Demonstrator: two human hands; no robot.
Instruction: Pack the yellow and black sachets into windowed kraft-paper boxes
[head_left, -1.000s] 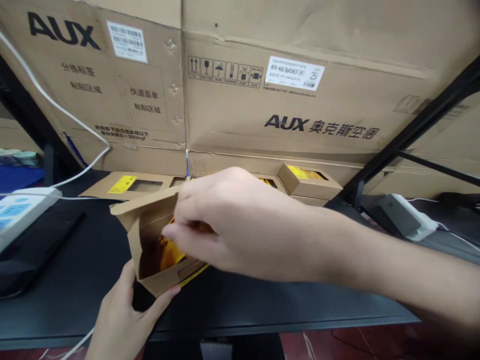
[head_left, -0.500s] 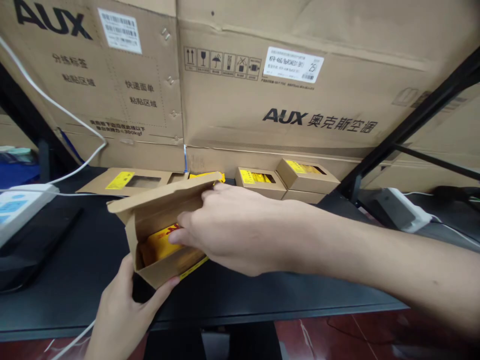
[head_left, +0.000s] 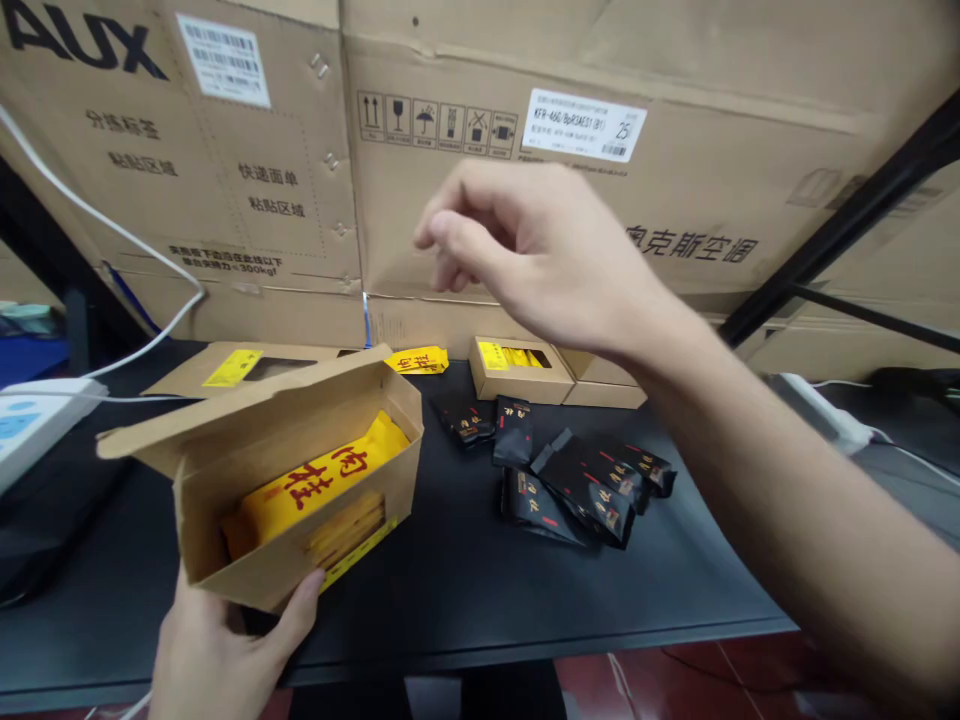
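Note:
My left hand (head_left: 217,650) grips the lower near corner of a small open kraft box (head_left: 225,470), its lid flap swung out to the left. Yellow sachets (head_left: 315,480) with red characters lie inside it. My right hand (head_left: 540,250) is raised above the table, fingers loosely curled and apart, with nothing in it. Below it, several black sachets (head_left: 577,480) lie loose on the black table (head_left: 450,590). One yellow sachet (head_left: 416,360) lies behind the box.
Closed kraft boxes (head_left: 517,368) and a flat one (head_left: 240,368) sit against large AUX cartons (head_left: 450,200) at the back. A white power strip (head_left: 37,420) lies left, another (head_left: 817,415) right. A black frame bar (head_left: 840,230) slants right.
My right hand has come out of the box and risen above the table. The box has moved down and left with the left hand, and the black sachets now show.

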